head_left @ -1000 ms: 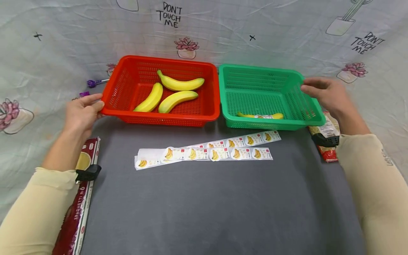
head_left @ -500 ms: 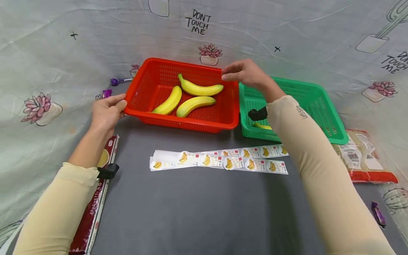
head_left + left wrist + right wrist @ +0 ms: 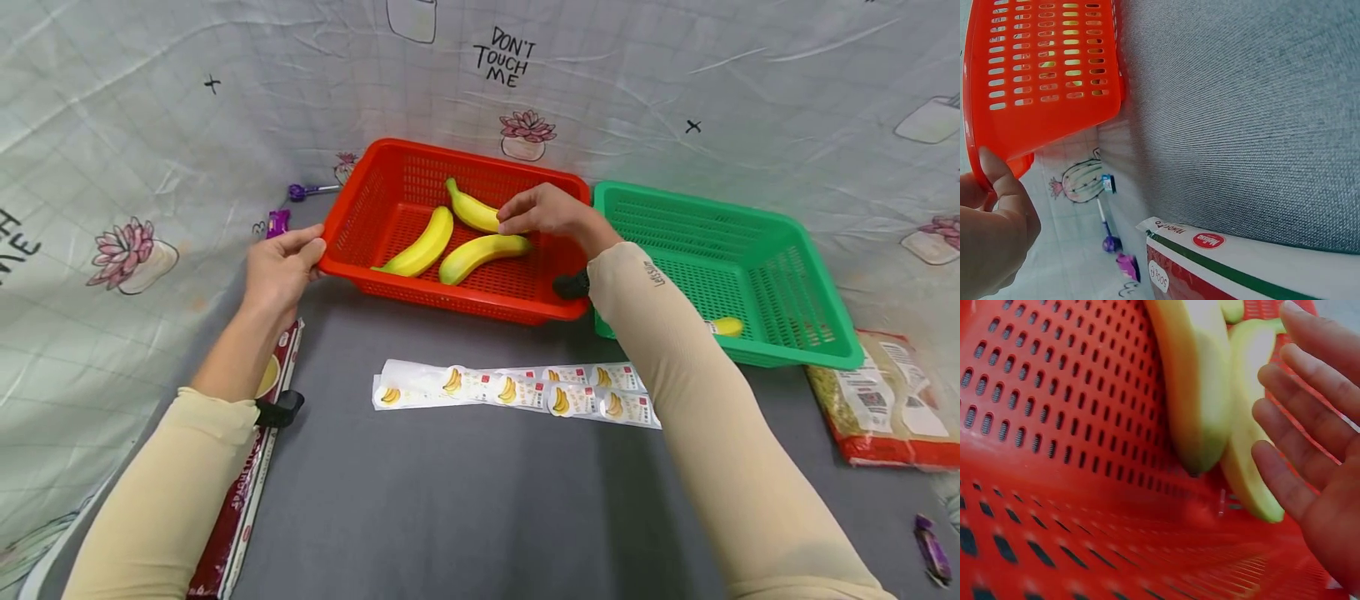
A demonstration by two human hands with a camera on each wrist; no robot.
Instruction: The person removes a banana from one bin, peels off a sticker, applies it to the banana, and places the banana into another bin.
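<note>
Red basket (image 3: 390, 208): three bananas (image 3: 480, 254) inside. Left hand (image 3: 281, 267) grips rim at 9 o'clock. Right hand (image 3: 543, 212), fingers straight and spread, holds nothing, hovers over bananas. Green basket (image 3: 817, 350) at 3 o'clock.

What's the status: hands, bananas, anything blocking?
Left hand holds red basket rim. Right hand open inside the basket, fingers over rear banana, no grip. Three bananas in red, one banana in green basket. Nothing in the way.
</note>
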